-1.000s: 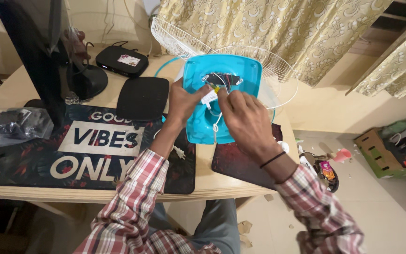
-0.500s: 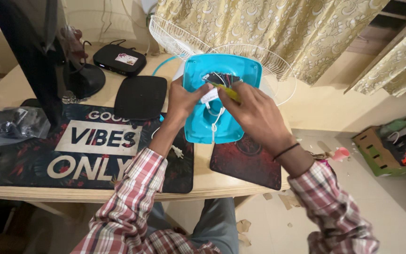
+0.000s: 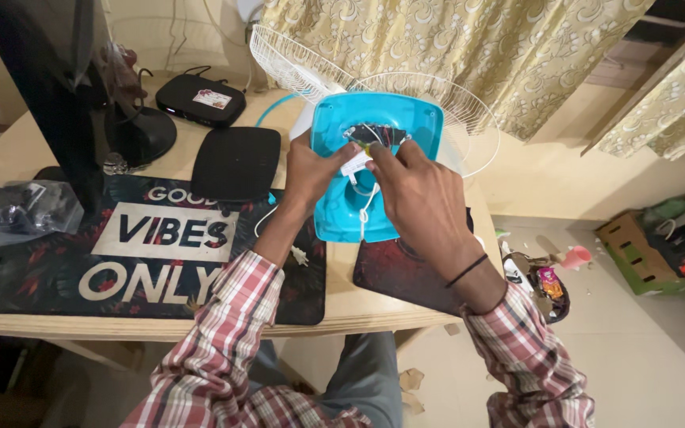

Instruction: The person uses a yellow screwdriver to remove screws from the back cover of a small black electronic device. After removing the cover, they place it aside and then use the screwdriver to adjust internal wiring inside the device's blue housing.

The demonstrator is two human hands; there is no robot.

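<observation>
Both hands' grip [image 3: 362,154] on wires inside blue fan housing [image 3: 406,119]

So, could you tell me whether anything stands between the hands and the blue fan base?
Nothing visible does. The left hand already grips the blue fan base's left edge, and the right hand rests over its open middle, fingertips at the wires there.

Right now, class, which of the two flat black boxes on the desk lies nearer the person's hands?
The plain square black box, beside the left hand. The other black box, bearing a white label, sits farther back.
</observation>
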